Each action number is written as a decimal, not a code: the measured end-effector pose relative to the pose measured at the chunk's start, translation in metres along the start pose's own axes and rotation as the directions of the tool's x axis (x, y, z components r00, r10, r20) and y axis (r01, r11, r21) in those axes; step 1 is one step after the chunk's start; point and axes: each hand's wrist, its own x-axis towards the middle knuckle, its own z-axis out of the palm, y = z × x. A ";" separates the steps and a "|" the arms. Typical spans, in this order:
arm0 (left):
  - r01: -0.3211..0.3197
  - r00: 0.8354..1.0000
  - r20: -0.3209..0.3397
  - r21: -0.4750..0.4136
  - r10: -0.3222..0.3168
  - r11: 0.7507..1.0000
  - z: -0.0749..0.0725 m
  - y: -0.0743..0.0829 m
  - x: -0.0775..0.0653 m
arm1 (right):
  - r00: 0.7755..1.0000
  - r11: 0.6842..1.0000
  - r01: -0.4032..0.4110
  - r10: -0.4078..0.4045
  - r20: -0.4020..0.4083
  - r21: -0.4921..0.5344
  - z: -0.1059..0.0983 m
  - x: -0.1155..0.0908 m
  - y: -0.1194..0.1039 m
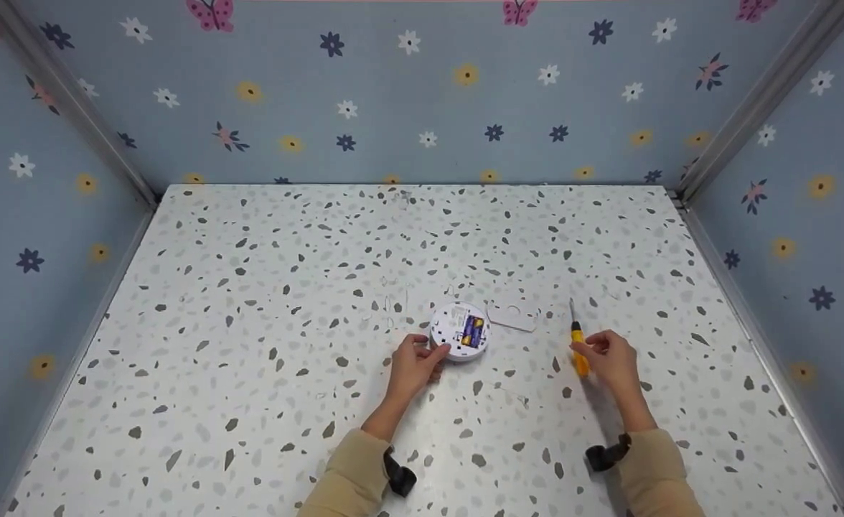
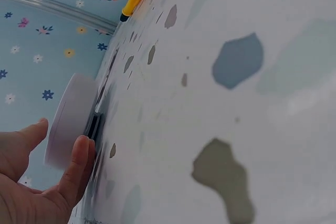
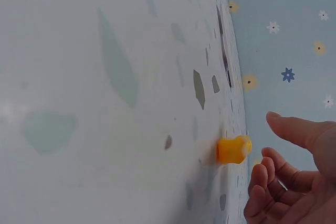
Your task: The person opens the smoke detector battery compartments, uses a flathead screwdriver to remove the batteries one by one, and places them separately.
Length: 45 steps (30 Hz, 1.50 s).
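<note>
Booth-like workspace: floral panels (image 1: 393, 90) on three sides, metal corner strips (image 1: 761, 100), speckled tabletop (image 1: 422, 237)

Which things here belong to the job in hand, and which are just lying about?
Likely the job:
round white device, held by the left hand;
batteries, set in it;
yellow screwdriver, beside the right hand.

Just lying about:
flat white piece, untouched beside the device; possibly a cover, I can't tell.

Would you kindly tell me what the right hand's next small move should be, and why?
Probably the right hand should close around the yellow screwdriver, which lies right beside that open hand, while the left hand holds the round white device.
</note>
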 end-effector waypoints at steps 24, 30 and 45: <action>0.049 0.999 -0.018 -0.056 -0.050 0.997 0.008 0.000 0.003 | 0.990 0.993 -0.119 0.119 0.076 -0.005 0.001 0.008 0.014; 0.048 0.999 -0.019 -0.078 -0.050 0.996 0.008 -0.001 0.003 | 0.989 0.992 -0.128 0.128 0.078 -0.011 0.000 0.008 0.014; 0.040 0.999 -0.027 -0.072 -0.042 0.997 0.005 0.001 0.008 | 0.995 0.996 -0.091 0.091 0.032 0.002 -0.003 0.003 0.011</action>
